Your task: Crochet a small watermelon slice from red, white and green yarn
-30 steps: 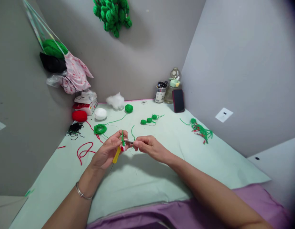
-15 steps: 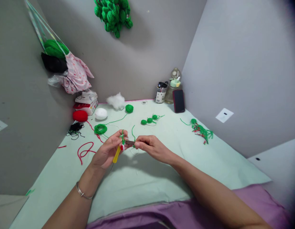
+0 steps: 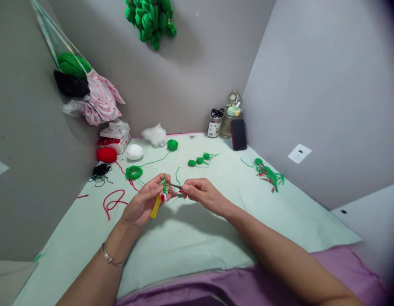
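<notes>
My left hand (image 3: 145, 199) is closed around a small red, white and green crochet piece (image 3: 164, 196) and a crochet hook (image 3: 155, 207) whose yellow handle slants down below the fingers. Green yarn (image 3: 164, 180) rises from the piece over the index finger. In my right hand (image 3: 201, 193), thumb and fingers pinch a slim dark metal tool (image 3: 175, 185). Its tip reaches to the green yarn at my left fingers; its exact kind is unclear. A second small green, white and red piece (image 3: 179, 194) sits between the hands, partly hidden by my right fingers.
Green yarn coil (image 3: 134, 172), red yarn ball (image 3: 106, 155), white ball (image 3: 134, 152) and stuffing (image 3: 154, 135) are at the back left. Small green balls (image 3: 199, 160) sit beyond my hands. Green-red yarn pieces (image 3: 270, 176) lie right. A phone (image 3: 238, 134) leans near a bottle (image 3: 226, 127).
The metal tool has turned from its broad side to its thin edge, its tip slightly higher. My right hand has shifted slightly right and up; my left hand stays put.
</notes>
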`<state>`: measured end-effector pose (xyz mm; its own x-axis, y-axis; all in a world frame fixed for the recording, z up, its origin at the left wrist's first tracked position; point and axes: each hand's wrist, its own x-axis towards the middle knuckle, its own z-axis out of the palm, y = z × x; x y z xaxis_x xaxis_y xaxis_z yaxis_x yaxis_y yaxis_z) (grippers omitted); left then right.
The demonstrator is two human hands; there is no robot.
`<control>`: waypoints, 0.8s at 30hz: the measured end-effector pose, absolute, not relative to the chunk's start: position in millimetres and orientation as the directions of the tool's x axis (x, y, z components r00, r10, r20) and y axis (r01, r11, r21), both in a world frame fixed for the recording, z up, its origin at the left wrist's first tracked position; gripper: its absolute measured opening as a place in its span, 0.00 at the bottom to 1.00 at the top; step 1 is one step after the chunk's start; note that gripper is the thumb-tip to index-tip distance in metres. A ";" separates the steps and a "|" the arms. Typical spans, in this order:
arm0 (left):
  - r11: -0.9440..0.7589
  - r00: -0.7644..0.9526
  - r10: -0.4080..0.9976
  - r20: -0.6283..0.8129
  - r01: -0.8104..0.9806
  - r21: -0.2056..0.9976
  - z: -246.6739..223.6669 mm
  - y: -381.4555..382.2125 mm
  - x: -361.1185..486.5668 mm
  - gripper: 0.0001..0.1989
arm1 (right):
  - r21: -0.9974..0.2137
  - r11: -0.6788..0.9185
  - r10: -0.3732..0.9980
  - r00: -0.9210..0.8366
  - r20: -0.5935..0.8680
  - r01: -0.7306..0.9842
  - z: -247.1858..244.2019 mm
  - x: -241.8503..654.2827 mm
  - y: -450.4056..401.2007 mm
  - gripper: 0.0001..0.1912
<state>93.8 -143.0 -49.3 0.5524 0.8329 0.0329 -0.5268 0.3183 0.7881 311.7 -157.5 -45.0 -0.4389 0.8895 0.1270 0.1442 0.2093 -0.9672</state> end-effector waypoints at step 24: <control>0.244 0.187 0.970 -0.158 -0.693 0.678 -50.6 -144.1 101.9 0.06 | -0.453 0.460 0.808 -0.148 0.571 0.764 -49.6 329.7 -148.7 0.13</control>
<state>101.9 -144.1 -50.6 0.1869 0.9696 -0.1582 -0.6929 0.2442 0.6784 329.7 -148.7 -49.6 -0.1480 0.8077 0.5707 0.7640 0.4598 -0.4526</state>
